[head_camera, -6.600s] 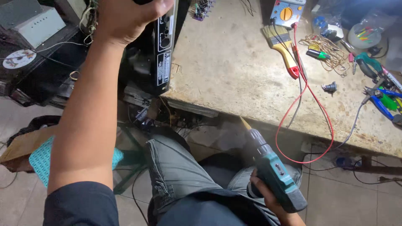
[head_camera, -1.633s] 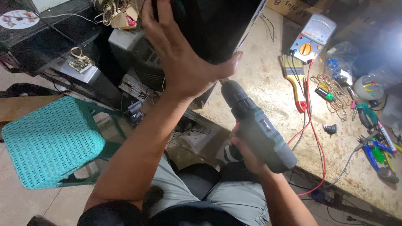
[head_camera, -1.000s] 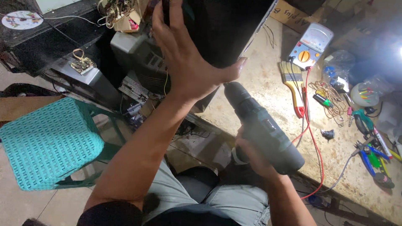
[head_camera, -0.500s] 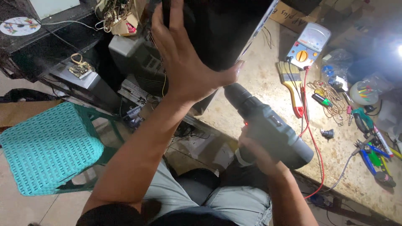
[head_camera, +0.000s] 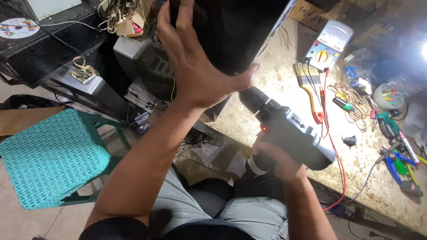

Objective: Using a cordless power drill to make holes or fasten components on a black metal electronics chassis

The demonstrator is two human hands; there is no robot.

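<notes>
Stool first, far left at nine o'clock: turquoise woven plastic stool [head_camera: 51,158] on the floor, and above it at eleven o'clock a disc [head_camera: 17,28] lies on a dark shelf beside a small green circuit board [head_camera: 83,73]. Grey equipment boxes [head_camera: 149,66] crowd the space just right of that.

Centre now: the left hand [head_camera: 195,66] is spread wide, palm and fingers pressed flat on the big black casing [head_camera: 235,31] at twelve o'clock, thumb stretched out along its lower edge. The casing stands tilted at the near edge of the surface [head_camera: 284,84].

Just right of centre, the right hand [head_camera: 278,162] is wrapped tight around the grip of the dark cordless drill [head_camera: 287,131]. A small red light glows on its body. The drill's chuck points toward eleven o'clock, its nose right up by the left thumb at the bottom of the casing; the tip itself is hidden.

Moving right, at one o'clock: a paintbrush [head_camera: 309,86] with a yellow-and-red handle lies flat, a multimeter [head_camera: 328,42] sits just behind it, and its red lead [head_camera: 336,153] loops down past the drill and over the surface's edge. Far right at three o'clock, blue-handled pliers [head_camera: 391,160] and other small tools lie scattered.
</notes>
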